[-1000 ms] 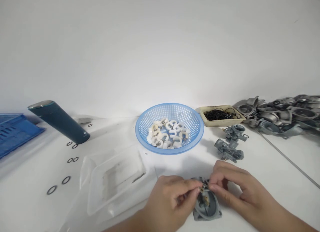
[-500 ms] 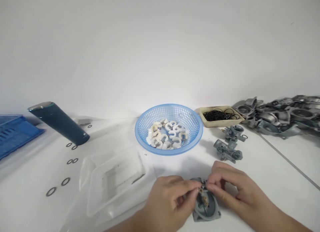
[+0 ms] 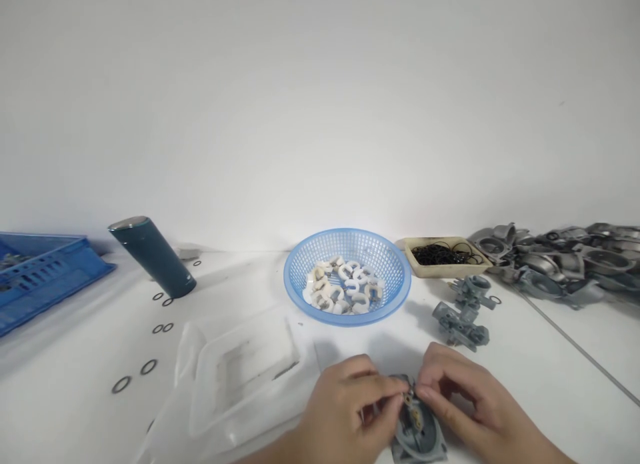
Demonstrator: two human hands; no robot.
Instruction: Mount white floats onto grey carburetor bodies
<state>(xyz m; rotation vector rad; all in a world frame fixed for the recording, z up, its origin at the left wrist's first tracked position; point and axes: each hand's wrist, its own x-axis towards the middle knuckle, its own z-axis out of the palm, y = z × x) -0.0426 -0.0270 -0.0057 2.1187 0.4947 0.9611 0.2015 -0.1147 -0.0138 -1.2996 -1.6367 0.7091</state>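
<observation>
Head view — metal housing (image 3: 429, 433), partly hidden

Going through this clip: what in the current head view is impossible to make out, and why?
All in the head view:
- What lies between the fingertips of the left hand and right hand: covered by the fingers, and too small.
- Left side of the metal housing: behind the left hand.
- Rest of the blue crate: cut off by the left edge.
- Far end of the metal parts pile: cut off by the right edge.
</observation>
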